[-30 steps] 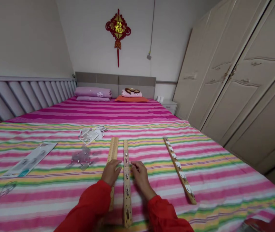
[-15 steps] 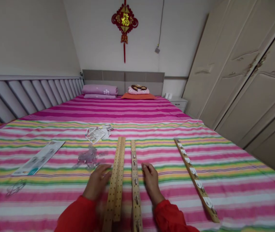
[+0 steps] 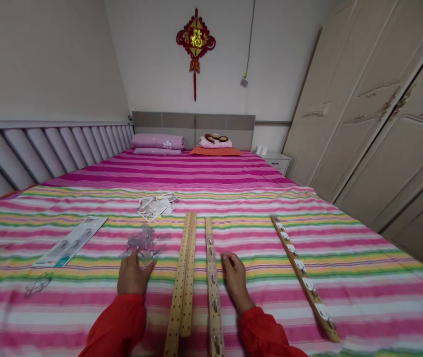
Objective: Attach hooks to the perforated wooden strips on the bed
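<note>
Four wooden strips (image 3: 180, 277) lay on the bed (image 3: 263, 287). The left hand (image 3: 133, 276), grip wide, was at one bag (image 3: 142, 239); the right hand (image 3: 236, 282), grip unclear, beside the third strip (image 3: 213, 291). One hanging (image 3: 196, 38) read 福.

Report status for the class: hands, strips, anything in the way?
Left hand at plastic packets, contact unclear. Right hand beside, not touching, perforated wooden strip bearing metal fittings. Two more strips between packets and fittings.

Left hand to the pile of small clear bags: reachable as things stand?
Looks like yes. The left hand is at the near edge of the small clear bags, fingers pointing toward them. No obstacle shows between; the two bare wooden strips lie off to its right.
</note>
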Demonstrator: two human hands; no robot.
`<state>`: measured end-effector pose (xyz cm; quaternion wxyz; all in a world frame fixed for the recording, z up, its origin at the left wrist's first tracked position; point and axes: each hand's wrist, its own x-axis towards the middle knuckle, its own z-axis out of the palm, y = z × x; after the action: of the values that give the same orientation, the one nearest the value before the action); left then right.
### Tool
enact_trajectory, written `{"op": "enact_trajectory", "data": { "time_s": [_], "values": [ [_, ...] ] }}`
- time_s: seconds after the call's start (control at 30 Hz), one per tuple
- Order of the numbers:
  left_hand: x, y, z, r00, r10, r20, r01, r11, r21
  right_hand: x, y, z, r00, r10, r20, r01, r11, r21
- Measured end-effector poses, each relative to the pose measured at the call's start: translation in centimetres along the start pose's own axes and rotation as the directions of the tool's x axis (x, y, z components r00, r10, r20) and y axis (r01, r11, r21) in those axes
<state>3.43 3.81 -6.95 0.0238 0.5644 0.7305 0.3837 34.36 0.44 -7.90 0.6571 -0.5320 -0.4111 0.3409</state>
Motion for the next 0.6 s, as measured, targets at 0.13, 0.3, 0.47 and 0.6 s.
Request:
{"op": "enact_trajectory", "data": {
  "time_s": [0.13, 0.3, 0.47, 0.6],
  "values": [
    [0.0, 0.2, 0.2, 0.999, -0.026, 0.028, 0.027, 0.998, -0.059, -0.1, -0.2, 0.0, 1.0, -0.01, 0.013, 0.011, 1.0, -0.018],
    [-0.8, 0.6, 0.2, 0.997, -0.069, -0.037, 0.061, 0.98, -0.19, -0.2, -0.5, 0.0, 1.0, -0.002, 0.007, 0.002, 1.0, -0.003],
    [-1.5, 0.1, 0.1, 0.989, -0.15, -0.014, 0.136, 0.927, -0.351, -0.2, -0.3, -0.1, 1.0, -0.001, 0.012, 0.001, 1.0, 0.002],
    [-1.5, 0.1, -0.7, 0.971, -0.238, 0.006, 0.221, 0.889, -0.401, -0.2, -0.4, 0.0, 1.0, 0.004, 0.008, -0.004, 1.0, 0.005]
  ]
}}
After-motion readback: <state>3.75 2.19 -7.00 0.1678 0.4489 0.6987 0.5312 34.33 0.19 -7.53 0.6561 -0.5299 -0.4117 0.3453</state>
